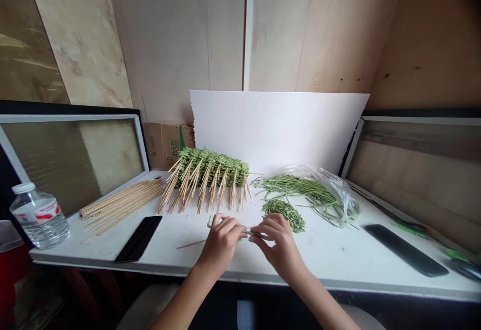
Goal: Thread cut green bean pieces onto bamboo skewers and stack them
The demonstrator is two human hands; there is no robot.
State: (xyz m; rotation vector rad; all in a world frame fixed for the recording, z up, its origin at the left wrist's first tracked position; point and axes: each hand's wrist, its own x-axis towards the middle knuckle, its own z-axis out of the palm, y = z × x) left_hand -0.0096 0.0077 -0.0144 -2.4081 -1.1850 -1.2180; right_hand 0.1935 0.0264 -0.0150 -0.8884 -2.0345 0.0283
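Near the table's front edge, my left hand and my right hand hold green bean pieces between them, fingers pinched round them. A bean end sticks out to the left of my left hand. One wooden skewer shows on the table beside my left hand. Behind my hands lies a stack of skewered green beans with its sticks pointing to the front. Just behind my right hand is a pile of cut beans. Long beans lie partly in a clear plastic bag.
Loose skewers lie at the left, near a black phone and a water bottle. At the right is a dark flat object. A white board and a cardboard box stand behind on the white table.
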